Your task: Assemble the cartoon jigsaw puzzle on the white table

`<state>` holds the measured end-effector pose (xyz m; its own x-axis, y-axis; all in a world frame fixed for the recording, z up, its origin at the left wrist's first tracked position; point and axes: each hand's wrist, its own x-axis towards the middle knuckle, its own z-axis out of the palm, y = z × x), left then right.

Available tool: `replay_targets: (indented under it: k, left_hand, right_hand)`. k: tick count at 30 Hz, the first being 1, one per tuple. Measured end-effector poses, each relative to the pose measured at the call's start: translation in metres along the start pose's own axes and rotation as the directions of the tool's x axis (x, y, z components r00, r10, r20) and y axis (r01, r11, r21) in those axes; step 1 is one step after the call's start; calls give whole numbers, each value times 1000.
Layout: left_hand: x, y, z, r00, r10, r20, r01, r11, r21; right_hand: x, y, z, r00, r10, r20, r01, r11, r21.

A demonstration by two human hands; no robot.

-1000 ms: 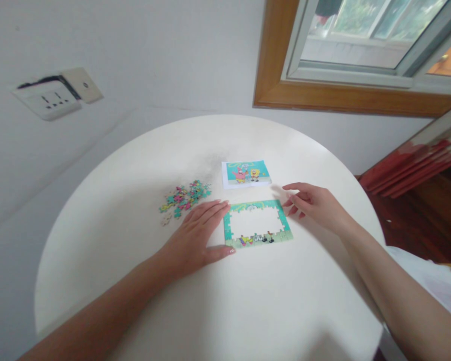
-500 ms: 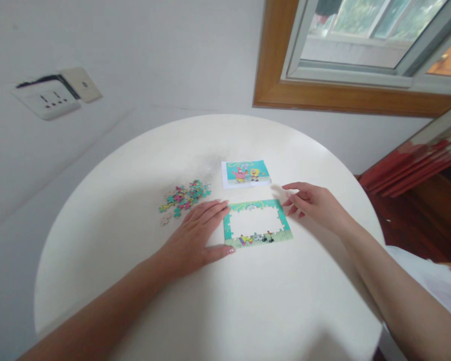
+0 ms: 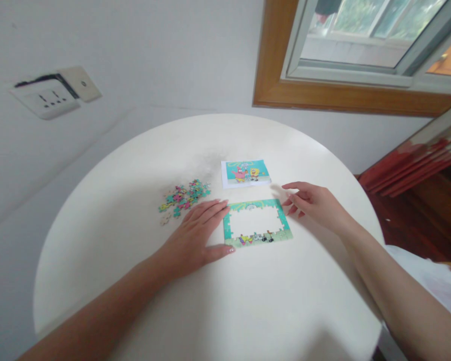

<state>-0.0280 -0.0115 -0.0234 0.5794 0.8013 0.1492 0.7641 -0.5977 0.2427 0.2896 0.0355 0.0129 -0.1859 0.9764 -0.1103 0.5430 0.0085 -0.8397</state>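
Note:
A jigsaw puzzle border (image 3: pixel 227 228) of joined edge pieces lies flat, teal on top and pale green below, framing bare tabletop. My left hand (image 3: pixel 199 233) rests flat at its left side, fingers stretched out, fingertips and thumb touching the edge. Just off the right edge is my right hand (image 3: pixel 308 203), its fingers loosely bent and apart, with nothing visible in them. Behind the border lies a printed picture sheet (image 3: pixel 248 173) with a pink starfish and a yellow cartoon figure. Loose puzzle pieces (image 3: pixel 184 198) are heaped beyond my left hand.
Everything lies on a round white table (image 3: pixel 116 225) against the wall. Wall sockets (image 3: pixel 48 98) are at the left. A wood-framed window (image 3: pixel 346 95) is at the back right, with a red curtain (image 3: pixel 409 160) below it. White fabric or plastic (image 3: pixel 428 276) shows beside the table.

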Motion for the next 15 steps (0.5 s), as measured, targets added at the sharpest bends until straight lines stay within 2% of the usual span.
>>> replay_targets:
  k: [15]
  left_hand:
    - [0, -1, 1, 1000, 7, -24, -7, 1000, 5]
  right_hand:
    - [0, -2, 0, 1000, 7, 0, -7, 1000, -15]
